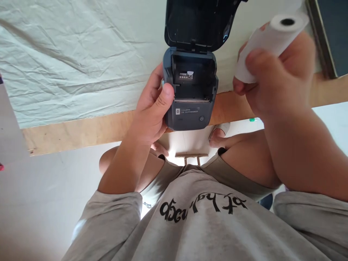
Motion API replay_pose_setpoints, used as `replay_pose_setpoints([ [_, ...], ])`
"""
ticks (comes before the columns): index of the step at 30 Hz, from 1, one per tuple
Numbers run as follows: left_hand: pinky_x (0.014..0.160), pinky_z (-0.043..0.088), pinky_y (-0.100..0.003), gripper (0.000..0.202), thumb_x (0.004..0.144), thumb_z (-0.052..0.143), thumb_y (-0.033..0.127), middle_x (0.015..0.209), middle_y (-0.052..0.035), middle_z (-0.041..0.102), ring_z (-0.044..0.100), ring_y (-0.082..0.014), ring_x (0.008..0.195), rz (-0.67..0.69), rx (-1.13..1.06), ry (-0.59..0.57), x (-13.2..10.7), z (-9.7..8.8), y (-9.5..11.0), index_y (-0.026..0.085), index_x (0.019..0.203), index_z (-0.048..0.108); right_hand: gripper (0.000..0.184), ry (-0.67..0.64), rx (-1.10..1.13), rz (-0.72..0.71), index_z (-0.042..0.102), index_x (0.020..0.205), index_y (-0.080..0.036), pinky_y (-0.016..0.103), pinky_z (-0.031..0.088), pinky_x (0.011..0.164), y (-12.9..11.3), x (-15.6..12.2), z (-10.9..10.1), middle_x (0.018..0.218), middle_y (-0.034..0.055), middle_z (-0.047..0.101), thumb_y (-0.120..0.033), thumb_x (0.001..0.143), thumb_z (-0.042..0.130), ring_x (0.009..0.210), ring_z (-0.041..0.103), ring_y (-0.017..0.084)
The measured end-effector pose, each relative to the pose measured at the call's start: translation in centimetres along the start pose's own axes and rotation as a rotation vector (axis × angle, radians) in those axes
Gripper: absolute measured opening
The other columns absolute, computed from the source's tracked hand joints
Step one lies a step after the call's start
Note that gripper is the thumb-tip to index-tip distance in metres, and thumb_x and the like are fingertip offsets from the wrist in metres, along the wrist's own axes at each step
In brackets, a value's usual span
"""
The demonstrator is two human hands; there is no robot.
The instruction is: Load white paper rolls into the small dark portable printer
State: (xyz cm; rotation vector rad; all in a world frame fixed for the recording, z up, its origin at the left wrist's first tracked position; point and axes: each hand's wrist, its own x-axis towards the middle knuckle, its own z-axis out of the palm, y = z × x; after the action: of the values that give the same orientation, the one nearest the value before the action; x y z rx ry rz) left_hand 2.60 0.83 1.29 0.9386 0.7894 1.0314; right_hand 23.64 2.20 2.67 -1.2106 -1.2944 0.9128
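Note:
A small dark grey label printer sits at the near edge of the table with its lid swung open and its paper bay bare, a small sticker inside. My left hand grips the printer's left side, thumb on its top. My right hand is raised to the right of the printer, fingers wrapped round a white paper roll whose hollow core faces the camera.
A wrinkled pale cloth covers the table, with a bare wooden edge along the near side. My knees and grey shirt fill the lower view above a light floor. A dark frame stands at the far right.

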Motion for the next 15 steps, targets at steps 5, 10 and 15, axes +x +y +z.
replay_pose_setpoints([
  [5,0.084,0.058,-0.03,0.042,0.091,0.054,0.059,0.117,-0.004,0.067,0.068,-0.0201,0.107,0.056,0.002,-0.03,0.1,0.1,-0.3,0.026,0.117,0.061,0.027,-0.002,-0.548,-0.351,0.056,0.086,-0.023,0.035,0.047,0.071,1.1,-0.3,-1.1,0.085,0.0052,0.064,-0.043,0.074,0.07,0.079,0.058,0.018],
  [10,0.091,0.058,-0.039,0.044,0.088,0.056,0.062,0.122,-0.0046,0.066,0.065,-0.0273,0.117,-0.014,0.081,-0.028,-0.1,0.3,0.6,0.028,0.117,0.062,0.043,-0.115,-0.792,-0.315,0.052,0.114,-0.026,0.033,0.053,0.074,1.1,-0.7,-1.6,0.108,0.0023,0.066,-0.027,0.075,0.07,0.087,0.063,0.017],
  [15,0.089,0.059,-0.04,0.045,0.089,0.056,0.061,0.122,-0.0047,0.066,0.064,-0.03,0.119,-0.004,0.075,-0.04,-0.1,0.2,0.5,0.028,0.119,0.06,0.057,-0.149,-0.766,-0.278,0.046,0.132,-0.025,0.042,0.052,0.1,-0.8,-1.9,-2.6,0.13,0.0012,0.059,-0.03,0.079,0.068,0.12,0.059,0.021],
])
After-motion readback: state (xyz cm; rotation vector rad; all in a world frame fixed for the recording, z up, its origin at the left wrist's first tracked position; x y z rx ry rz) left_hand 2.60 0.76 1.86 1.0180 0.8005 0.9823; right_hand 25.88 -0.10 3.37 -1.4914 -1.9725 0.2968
